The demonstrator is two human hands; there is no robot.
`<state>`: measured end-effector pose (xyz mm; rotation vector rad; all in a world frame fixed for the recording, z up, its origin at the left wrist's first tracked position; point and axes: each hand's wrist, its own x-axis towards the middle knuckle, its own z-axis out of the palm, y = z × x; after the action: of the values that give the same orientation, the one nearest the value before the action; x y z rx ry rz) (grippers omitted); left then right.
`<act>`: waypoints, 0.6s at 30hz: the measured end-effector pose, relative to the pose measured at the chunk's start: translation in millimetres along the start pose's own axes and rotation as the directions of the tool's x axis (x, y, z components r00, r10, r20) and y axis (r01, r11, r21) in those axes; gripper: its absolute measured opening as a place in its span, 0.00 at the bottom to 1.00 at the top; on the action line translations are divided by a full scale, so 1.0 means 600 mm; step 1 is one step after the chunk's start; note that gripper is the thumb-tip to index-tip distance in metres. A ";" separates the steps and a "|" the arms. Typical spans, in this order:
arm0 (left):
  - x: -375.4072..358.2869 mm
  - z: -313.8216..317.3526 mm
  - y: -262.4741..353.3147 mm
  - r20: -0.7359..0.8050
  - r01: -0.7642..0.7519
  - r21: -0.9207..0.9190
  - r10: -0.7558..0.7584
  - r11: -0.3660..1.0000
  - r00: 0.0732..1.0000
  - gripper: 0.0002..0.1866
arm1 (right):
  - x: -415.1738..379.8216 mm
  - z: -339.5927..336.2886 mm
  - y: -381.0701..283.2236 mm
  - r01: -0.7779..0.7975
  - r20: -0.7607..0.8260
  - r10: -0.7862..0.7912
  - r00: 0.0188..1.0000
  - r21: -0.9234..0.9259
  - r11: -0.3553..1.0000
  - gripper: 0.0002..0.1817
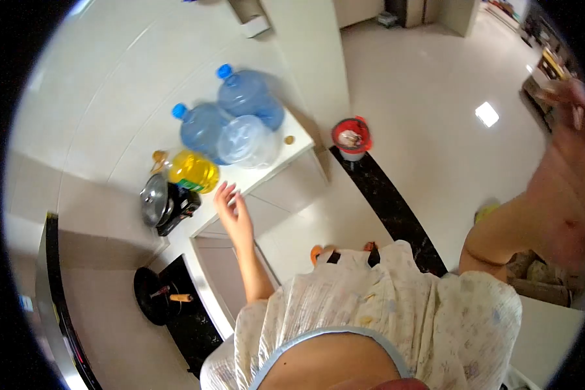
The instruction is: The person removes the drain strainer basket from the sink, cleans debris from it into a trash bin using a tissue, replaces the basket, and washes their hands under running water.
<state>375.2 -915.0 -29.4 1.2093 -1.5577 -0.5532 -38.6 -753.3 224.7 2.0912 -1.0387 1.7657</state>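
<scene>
My left hand is stretched out over the counter's front edge with its fingers apart, holding nothing. Nearest to it stands a bottle of yellow cooking oil, tilted in this view. Past the fingertips is a translucent plastic tub, in front of two blue water jugs with blue caps. My right hand is raised at the far right edge of the view. It is blurred and partly dark, so its fingers cannot be made out.
A pot with a glass lid stands beside the oil. A black pan sits on the dark stove. A red-rimmed bin stands on the floor by a black threshold strip. A range hood borders the left.
</scene>
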 end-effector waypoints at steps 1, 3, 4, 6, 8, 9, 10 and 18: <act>0.007 0.061 0.031 0.035 -0.035 -0.041 0.036 0.999 0.999 0.11 | -0.007 -0.030 0.018 -0.024 0.007 0.024 1.000 -0.036 0.999 0.22; 0.018 0.152 0.100 0.126 -0.153 0.034 0.148 0.988 0.981 0.11 | -0.022 -0.077 0.045 -0.059 0.024 0.061 0.998 -0.089 0.994 0.23; 0.035 0.193 0.130 0.164 -0.224 0.029 0.216 0.974 0.962 0.12 | -0.022 -0.091 0.064 -0.073 0.032 0.077 0.997 -0.102 0.992 0.24; 0.042 0.257 0.191 0.235 -0.314 0.028 0.299 0.949 0.925 0.14 | -0.039 -0.118 0.100 -0.100 0.028 0.104 0.994 -0.119 0.988 0.25; 0.063 0.330 0.236 0.284 -0.375 0.019 0.355 0.927 0.891 0.15 | -0.045 -0.120 0.148 -0.137 -0.086 0.123 0.989 -0.194 0.971 0.24; 0.078 0.366 0.240 0.300 -0.416 0.023 0.390 0.909 0.870 0.16 | -0.043 -0.093 0.168 -0.388 -0.321 0.274 0.907 -0.377 0.841 0.21; 0.094 0.402 0.245 0.310 -0.459 0.027 0.429 0.888 0.848 0.17 | -0.042 -0.109 0.216 -0.412 -0.317 0.319 0.893 -0.292 0.863 0.24; 0.323 0.702 0.259 0.355 -0.571 0.231 0.478 0.788 0.803 0.29 | 0.070 -0.067 0.622 -0.243 -0.009 0.248 0.969 -0.223 0.944 0.26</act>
<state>-62.7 -1123.3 36.0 0.8772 -2.1999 -0.0845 -303.3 -1017.5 172.6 1.9147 -1.4848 1.6439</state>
